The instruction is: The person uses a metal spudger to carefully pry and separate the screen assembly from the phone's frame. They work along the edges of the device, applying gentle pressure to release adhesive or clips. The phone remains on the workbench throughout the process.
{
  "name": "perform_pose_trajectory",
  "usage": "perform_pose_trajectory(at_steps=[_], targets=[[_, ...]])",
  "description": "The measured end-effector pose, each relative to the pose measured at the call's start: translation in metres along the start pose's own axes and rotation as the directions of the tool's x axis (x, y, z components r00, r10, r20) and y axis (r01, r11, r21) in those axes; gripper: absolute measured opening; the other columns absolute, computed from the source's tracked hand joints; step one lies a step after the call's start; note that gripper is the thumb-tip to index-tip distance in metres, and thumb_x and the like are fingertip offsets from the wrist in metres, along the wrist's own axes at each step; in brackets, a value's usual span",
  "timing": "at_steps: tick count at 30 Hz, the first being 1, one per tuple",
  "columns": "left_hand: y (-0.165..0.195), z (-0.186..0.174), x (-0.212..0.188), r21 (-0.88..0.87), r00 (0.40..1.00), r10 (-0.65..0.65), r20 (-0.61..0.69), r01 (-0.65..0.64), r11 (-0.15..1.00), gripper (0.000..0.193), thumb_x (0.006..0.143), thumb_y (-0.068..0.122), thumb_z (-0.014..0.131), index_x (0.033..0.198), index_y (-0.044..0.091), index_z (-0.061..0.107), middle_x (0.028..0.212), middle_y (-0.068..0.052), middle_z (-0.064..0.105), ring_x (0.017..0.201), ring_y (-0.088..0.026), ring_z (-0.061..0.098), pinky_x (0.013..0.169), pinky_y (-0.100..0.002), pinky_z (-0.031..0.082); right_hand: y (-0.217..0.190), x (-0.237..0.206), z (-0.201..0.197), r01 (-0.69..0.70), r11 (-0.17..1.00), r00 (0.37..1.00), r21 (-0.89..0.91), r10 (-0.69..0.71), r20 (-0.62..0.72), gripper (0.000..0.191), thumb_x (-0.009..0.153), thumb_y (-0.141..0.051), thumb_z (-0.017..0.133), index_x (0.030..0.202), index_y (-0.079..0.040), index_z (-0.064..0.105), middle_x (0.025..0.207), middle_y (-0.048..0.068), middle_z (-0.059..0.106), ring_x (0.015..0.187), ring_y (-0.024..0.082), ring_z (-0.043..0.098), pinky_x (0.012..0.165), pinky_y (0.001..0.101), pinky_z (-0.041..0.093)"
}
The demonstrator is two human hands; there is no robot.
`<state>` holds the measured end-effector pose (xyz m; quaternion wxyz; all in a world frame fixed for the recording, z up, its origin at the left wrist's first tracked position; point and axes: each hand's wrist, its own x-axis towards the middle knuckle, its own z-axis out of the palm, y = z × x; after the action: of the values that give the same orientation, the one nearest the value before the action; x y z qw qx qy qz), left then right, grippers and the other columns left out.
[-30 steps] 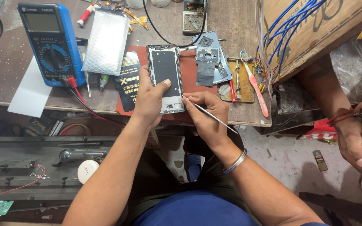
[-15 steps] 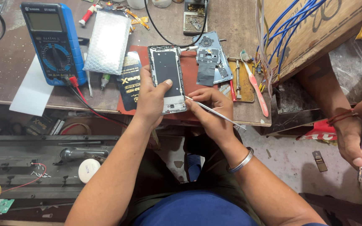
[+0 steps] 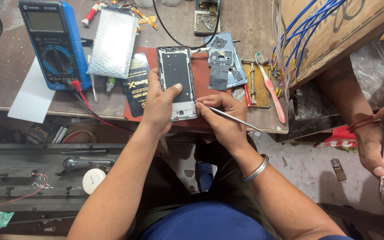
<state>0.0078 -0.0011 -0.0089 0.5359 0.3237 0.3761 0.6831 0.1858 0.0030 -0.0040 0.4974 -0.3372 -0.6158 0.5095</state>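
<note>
An opened phone frame with a dark inner panel lies on a red mat at the bench's front edge. My left hand grips its lower left side, thumb laid across the panel. My right hand holds a thin metal pry tool like a pen, its tip touching the phone's right edge near the bottom. A metal bangle sits on my right wrist.
A blue multimeter with red and black leads, a bubble-wrap pouch, a black packet, a detached back cover, a toothbrush and a box with blue wires crowd the bench. Another person's hand holds a pink phone at right.
The view has shifted slightly. My right hand has brought the tool's tip against the phone's right edge; my left hand keeps its grip on the phone.
</note>
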Motion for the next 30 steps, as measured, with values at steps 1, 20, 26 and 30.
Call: perform_pose_trajectory(at_steps=[1,20,26,30], targets=[[0.001,0.001,0.0,0.001,1.0,0.002,0.001,-0.002,1.0,0.045,0.092,-0.004,0.055,0.133,0.005,0.037,0.117,-0.011,0.056,0.1,-0.014,0.063,0.084,-0.03,0.06,-0.001,0.0,0.001,0.013,1.0,1.0,-0.026,-0.013,-0.005,0.008,0.093,0.002,0.075,0.09,0.002,0.068,0.104,0.013,0.077,0.088,0.011,0.071,0.08,0.0243,0.059],[0.008,0.001,-0.001,-0.015,0.999,-0.034,0.027,0.035,0.999,0.043,0.093,-0.003,0.054,0.132,0.005,0.037,0.116,-0.011,0.058,0.1,-0.014,0.065,0.084,-0.031,0.062,0.01,0.0,-0.013,0.007,0.983,0.999,0.183,-0.013,0.033,0.013,0.097,0.001,0.075,0.103,0.001,0.064,0.105,0.014,0.074,0.095,0.015,0.072,0.085,0.0296,0.061],[-0.004,0.002,0.0,0.069,0.995,0.098,0.03,-0.099,0.993,0.046,0.095,-0.005,0.055,0.135,0.004,0.037,0.121,-0.01,0.055,0.105,-0.013,0.061,0.091,-0.029,0.057,-0.013,0.005,-0.01,-0.083,0.994,0.997,0.066,0.083,-0.002,0.015,0.103,-0.013,0.064,0.113,-0.004,0.07,0.101,0.01,0.075,0.089,0.014,0.074,0.082,0.0275,0.062],[-0.009,0.001,-0.001,0.089,0.997,0.073,-0.002,-0.072,0.993,0.046,0.093,-0.003,0.055,0.134,0.005,0.036,0.119,-0.009,0.055,0.103,-0.013,0.06,0.089,-0.03,0.056,-0.028,0.009,-0.006,0.088,0.948,0.995,-0.306,-0.07,0.071,0.018,0.09,-0.009,0.079,0.095,-0.001,0.063,0.108,0.011,0.078,0.089,0.015,0.078,0.074,0.0265,0.063]])
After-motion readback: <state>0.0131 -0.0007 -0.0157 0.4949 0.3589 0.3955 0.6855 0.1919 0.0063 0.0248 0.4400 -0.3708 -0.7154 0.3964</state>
